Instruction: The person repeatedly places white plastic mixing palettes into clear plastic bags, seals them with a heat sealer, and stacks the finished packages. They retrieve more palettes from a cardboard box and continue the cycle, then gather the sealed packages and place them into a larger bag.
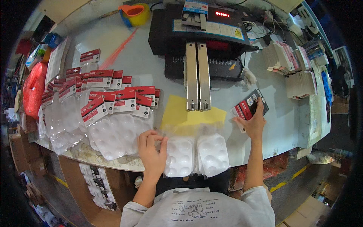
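Two white plastic paint palettes with round wells lie at the table's front edge in clear bags, a left palette [179,158] and a right palette [213,154]. Beside the left one is my left hand [152,149], its fingers loosely bent and the thumb apart, close to the bag's edge; nothing shows in it. To the right, my right hand [254,123] grips a red and black header card [248,107] low over the table. Whether it is one card or several, I cannot tell. Beneath the bag tops lies a yellow sheet [174,110].
A black sealing machine [162,34] stands at the back, two metal bars [192,75] reaching forward from it. Bagged palettes with red cards [111,130] are heaped at left. Card stacks [281,58] stand at right. Below the table is an open cardboard box [75,181].
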The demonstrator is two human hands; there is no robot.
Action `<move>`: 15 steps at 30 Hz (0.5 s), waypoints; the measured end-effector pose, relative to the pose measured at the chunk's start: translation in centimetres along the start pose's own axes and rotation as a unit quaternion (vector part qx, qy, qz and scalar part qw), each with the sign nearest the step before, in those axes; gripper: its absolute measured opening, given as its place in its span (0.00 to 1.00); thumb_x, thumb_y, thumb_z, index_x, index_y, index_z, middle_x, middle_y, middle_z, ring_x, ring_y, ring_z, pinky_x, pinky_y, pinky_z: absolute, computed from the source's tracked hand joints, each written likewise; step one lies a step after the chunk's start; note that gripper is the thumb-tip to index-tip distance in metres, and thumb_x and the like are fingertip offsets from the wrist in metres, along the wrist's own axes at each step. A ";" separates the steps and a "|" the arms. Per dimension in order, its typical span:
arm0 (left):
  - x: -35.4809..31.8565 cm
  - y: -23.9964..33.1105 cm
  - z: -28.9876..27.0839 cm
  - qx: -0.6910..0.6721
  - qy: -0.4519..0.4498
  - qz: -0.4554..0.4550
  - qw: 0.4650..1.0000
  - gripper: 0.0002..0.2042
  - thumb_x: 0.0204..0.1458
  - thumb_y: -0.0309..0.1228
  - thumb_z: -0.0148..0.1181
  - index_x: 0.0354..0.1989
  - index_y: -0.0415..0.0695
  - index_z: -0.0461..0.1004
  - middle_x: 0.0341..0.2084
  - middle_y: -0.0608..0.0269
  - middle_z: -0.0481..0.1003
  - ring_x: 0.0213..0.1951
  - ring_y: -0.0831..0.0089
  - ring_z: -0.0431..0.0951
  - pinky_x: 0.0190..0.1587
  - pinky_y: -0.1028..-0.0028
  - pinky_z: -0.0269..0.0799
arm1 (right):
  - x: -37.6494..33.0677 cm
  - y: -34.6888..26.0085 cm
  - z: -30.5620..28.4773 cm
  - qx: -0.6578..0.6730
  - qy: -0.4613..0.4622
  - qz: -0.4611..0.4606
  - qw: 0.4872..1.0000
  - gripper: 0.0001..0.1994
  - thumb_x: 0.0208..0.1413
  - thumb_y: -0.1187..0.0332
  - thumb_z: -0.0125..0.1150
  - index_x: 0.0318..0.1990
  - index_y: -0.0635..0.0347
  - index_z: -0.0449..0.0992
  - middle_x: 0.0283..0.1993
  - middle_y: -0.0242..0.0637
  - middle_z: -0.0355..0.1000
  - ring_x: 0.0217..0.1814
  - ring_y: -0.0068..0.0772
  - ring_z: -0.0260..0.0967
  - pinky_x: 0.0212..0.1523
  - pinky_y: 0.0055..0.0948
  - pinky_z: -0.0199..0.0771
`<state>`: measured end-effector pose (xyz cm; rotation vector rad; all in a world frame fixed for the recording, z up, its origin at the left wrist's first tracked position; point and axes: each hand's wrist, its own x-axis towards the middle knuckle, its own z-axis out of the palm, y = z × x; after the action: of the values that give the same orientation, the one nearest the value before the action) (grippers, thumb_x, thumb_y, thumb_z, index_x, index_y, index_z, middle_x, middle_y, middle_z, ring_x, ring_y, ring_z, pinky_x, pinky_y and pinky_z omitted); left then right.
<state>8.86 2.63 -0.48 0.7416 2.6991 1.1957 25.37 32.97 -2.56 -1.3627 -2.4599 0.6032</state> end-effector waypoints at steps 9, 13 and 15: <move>0.0 2.9 -1.9 -0.480 -0.141 -0.215 0.839 0.05 0.59 0.28 0.49 0.36 0.40 0.63 0.33 0.46 0.77 0.35 0.64 0.79 0.40 0.71 0.74 | 1.8 -0.9 -2.2 -0.022 -0.028 0.035 0.999 0.42 0.31 0.48 0.73 0.57 0.56 0.66 0.57 0.37 0.68 0.57 0.37 0.66 0.55 0.39 0.53; -0.4 5.4 -2.0 -0.474 -0.184 -0.206 0.836 0.06 0.58 0.27 0.50 0.38 0.36 0.67 0.36 0.48 0.78 0.38 0.67 0.79 0.42 0.73 0.73 | -1.5 -7.2 -6.9 0.250 -0.149 0.044 0.956 0.28 0.38 0.59 0.73 0.48 0.61 0.74 0.40 0.41 0.76 0.38 0.36 0.75 0.41 0.31 0.70; -0.5 6.7 -1.8 -0.434 -0.242 -0.178 0.849 0.07 0.58 0.26 0.50 0.40 0.35 0.69 0.38 0.54 0.78 0.38 0.74 0.78 0.43 0.78 0.71 | -3.3 -10.3 -8.6 0.332 -0.303 -0.066 0.891 0.26 0.41 0.61 0.72 0.47 0.64 0.72 0.37 0.44 0.75 0.36 0.37 0.75 0.37 0.30 0.72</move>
<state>11.44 5.04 5.55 0.3064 1.5291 1.6204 23.03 27.26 9.84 -0.7881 -2.3335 1.8491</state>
